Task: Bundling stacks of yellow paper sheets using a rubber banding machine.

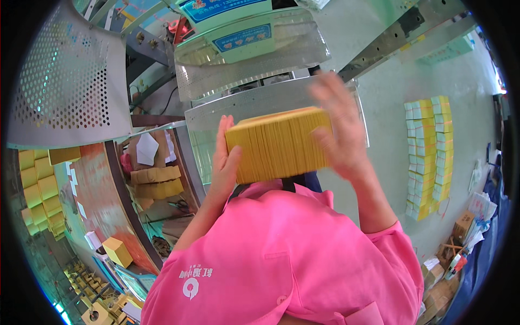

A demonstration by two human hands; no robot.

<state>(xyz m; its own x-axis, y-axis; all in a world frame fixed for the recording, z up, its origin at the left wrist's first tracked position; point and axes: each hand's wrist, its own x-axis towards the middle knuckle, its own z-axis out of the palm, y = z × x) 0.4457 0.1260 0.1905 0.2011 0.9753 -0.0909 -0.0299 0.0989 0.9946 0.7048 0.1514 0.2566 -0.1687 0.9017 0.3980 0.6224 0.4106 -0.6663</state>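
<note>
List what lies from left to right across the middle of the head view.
Yellow stacks at the left edge → rust-red curved panel → left hand → thick yellow paper stack → right hand → rows of bundled yellow-green packs on the floor.

Yellow paper stack point(279, 143), pink shirt point(281, 254), seemingly grey floor point(390, 103).

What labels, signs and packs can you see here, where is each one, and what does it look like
Label plates: on the pale green machine, top centre; blue rectangles, red edged.
Paper stack: between left hand and right hand; yellow block.
Bundled packs: floor, right; two yellow and pale green rows.
Yellow stacks: far left; blocks.
Shirt logo: pink garment; white.
</note>
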